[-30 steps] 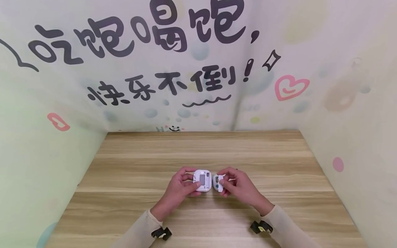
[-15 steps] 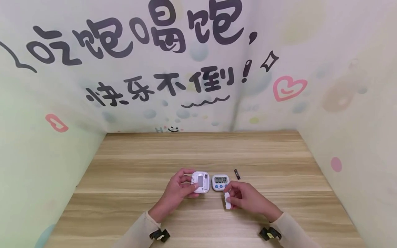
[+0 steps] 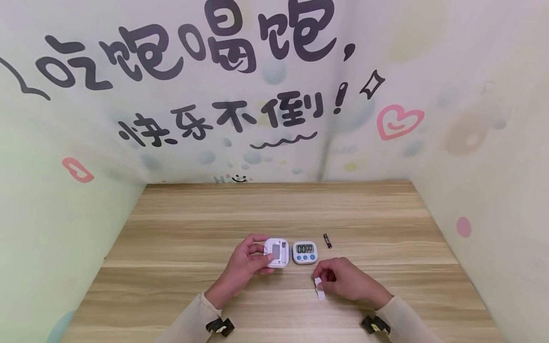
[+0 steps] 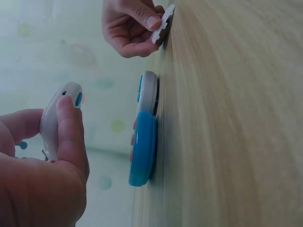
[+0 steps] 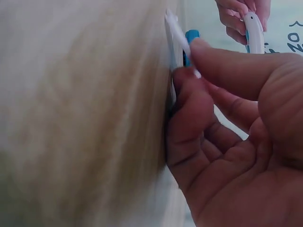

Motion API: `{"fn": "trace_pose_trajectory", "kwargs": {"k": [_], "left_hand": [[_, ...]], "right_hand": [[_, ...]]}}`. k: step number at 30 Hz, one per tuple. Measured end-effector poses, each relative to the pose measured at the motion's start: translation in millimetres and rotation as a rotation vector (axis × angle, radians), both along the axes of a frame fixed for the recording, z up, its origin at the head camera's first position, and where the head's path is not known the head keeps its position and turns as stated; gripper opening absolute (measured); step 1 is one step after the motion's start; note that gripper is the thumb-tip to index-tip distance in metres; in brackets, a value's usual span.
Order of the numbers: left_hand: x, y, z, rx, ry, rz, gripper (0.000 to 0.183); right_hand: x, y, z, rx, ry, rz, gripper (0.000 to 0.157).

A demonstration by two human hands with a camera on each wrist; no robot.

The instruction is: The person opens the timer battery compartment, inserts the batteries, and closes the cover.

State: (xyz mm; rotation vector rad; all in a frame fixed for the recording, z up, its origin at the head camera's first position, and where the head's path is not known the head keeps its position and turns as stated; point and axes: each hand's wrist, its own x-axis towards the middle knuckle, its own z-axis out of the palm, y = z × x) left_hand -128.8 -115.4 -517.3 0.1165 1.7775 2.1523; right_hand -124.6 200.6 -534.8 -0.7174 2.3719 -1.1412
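Note:
My left hand (image 3: pixel 246 262) holds a white kitchen timer (image 3: pixel 280 259) back side up, its battery compartment uncovered. The timer is raised above the table, as the left wrist view shows. Between thumb and fingers, my right hand (image 3: pixel 343 278) pinches a thin white battery cover (image 3: pixel 320 291), low over the wood. A second white timer (image 3: pixel 305 258) with blue buttons lies face up between the hands, its display showing zeros. Beside it in the left wrist view is a rounded blue case (image 4: pixel 143 149) with pinkish buttons, hidden in the head view.
A small dark battery (image 3: pixel 328 240) lies on the wooden table (image 3: pixel 206 205), right of and behind the face-up timer. Printed walls (image 3: pixel 180 157) close in the table at the back and both sides.
My right hand has moved right and toward me with the battery cover, uncovering the face-up timer and the battery to view. The left hand has barely shifted.

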Motion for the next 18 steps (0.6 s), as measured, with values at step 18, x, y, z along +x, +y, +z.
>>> {"fn": "trace_pose_trajectory", "kwargs": {"k": [18], "left_hand": [[1.1,-2,-0.4,0.003,-0.008,0.012,0.059]], "right_hand": [[-13.3,8,7.4,0.034,0.128,-0.049,0.018]]}}
